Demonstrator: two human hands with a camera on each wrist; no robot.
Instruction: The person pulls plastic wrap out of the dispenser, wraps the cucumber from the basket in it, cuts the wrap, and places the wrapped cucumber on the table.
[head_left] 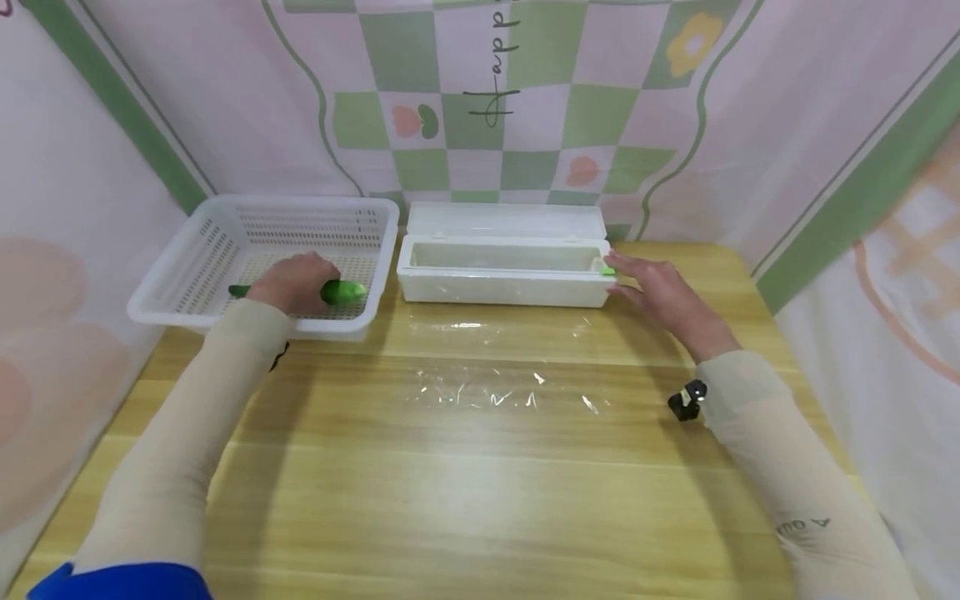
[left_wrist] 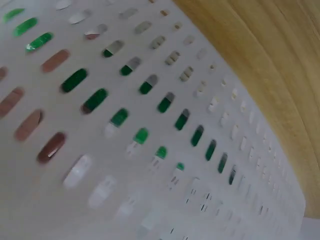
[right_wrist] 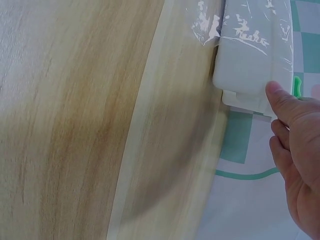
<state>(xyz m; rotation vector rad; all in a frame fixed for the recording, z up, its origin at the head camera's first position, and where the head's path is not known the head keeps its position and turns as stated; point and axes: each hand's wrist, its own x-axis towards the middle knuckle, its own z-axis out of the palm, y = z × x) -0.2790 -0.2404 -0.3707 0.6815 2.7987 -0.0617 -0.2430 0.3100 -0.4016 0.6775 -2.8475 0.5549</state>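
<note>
In the head view my left hand (head_left: 294, 283) is down inside a white slotted basket (head_left: 383, 250), its fingers gripping a green cucumber (head_left: 343, 292). Through the basket's slots the left wrist view shows bits of the green cucumber (left_wrist: 75, 80). My right hand (head_left: 663, 296) holds the right end of a white cling film dispenser (head_left: 506, 287), thumb at the front and fingers by the green cutter slider (head_left: 607, 271). The dispenser's lid (head_left: 506, 220) stands raised at the back. Clear cling film (head_left: 495, 367) hangs from its front and lies over the table.
The wooden table (head_left: 465, 492) carries everything and ends just behind the dispenser. A patterned cloth (head_left: 540, 117) rises behind the table. More cloth stands at both sides.
</note>
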